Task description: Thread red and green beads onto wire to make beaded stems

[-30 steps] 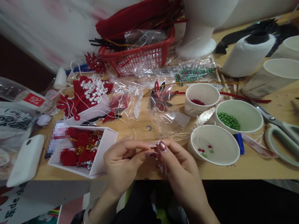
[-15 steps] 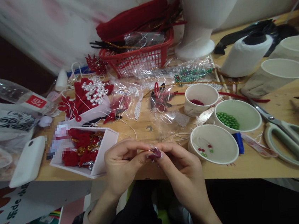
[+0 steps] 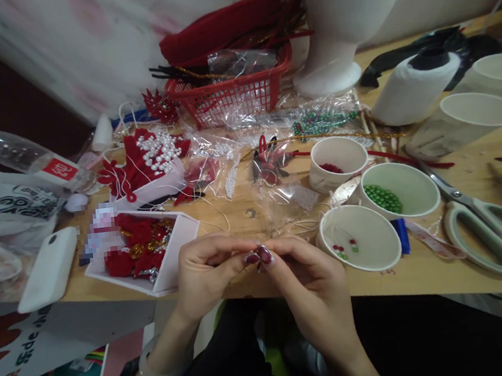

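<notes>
Thumbs of my left hand point(image 3: 203, 280) and right hand point(image 3: 314, 274) now meet, the gap of a second ago gone; both pinches look closed, probably tighter, on a tiny piece hidden between. Beside sits a cup point(image 3: 375, 238); leftward, a panel point(image 3: 86, 325) reads "de"; beyond, white characters mark a bottle's point(image 3: 15, 144) red label point(image 3: 59, 168).
</notes>
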The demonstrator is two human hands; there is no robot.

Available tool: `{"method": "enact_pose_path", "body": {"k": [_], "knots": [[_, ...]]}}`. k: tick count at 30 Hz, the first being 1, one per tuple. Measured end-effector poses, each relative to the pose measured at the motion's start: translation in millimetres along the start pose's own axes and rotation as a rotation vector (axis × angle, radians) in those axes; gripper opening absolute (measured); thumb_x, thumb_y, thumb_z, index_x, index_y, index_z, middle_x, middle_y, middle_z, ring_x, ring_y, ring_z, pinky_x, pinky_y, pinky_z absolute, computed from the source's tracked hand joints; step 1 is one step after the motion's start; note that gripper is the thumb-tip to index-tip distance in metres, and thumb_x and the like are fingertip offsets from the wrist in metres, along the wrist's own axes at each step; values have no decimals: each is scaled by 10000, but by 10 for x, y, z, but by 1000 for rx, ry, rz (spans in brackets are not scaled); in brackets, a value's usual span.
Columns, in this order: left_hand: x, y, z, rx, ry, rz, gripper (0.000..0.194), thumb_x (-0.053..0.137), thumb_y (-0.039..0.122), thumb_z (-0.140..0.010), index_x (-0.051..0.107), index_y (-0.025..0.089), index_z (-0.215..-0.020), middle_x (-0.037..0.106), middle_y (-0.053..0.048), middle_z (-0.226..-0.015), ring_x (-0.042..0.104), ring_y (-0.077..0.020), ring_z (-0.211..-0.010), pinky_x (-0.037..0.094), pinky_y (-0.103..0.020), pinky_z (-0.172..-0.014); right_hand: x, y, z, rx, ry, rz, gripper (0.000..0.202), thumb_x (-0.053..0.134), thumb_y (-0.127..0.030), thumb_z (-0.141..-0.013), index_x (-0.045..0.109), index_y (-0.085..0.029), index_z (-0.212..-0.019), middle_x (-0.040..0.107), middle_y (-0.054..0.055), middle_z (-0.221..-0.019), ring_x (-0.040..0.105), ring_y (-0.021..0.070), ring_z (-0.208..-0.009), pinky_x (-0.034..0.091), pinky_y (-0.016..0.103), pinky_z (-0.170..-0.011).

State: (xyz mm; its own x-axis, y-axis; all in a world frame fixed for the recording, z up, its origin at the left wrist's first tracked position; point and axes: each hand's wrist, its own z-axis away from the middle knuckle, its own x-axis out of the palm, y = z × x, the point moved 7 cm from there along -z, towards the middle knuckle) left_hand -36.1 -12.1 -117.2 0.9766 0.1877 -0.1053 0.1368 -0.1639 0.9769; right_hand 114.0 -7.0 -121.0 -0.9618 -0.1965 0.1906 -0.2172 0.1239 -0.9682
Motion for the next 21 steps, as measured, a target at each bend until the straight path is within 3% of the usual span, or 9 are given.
{"method": "enact_pose_path", "body": {"k": [6, 12, 21], "knots": [[-84, -26, 39, -20, 84, 5, 172, 868, 309, -659, 802, 204, -780, 514, 57, -437, 348, -33, -366, 268, -138, -336, -1, 32, 10, 6, 2, 11, 155, 643, -194, -916, 772, -268, -959, 697, 1, -777, 646, 159, -739, 499, 282, -666], [-74, -12, 42, 1, 61, 30, 80, 834, 267, -712, 784, 214, -746, 723, -16, -648, 532, -61, -442, 386, -139, -381, 5, 50, 19, 9, -14, 11, 160, 635, -194, -924, 763, -278, -974, 674, -12, -775, 634, 150, -736, 486, 277, -660], [-38, 174, 10, 119, 54, -94, 96, 835, 281, -709, 780, 203, -704, 695, -1, -563, 524, -65, -413, 372, -143, -363, 52, 14, 21, -17, -44, 27, 193, 619, -159, -933, 753, -289, -984, 658, -23, -788, 612, 131, -739, 466, 257, -647]]}}
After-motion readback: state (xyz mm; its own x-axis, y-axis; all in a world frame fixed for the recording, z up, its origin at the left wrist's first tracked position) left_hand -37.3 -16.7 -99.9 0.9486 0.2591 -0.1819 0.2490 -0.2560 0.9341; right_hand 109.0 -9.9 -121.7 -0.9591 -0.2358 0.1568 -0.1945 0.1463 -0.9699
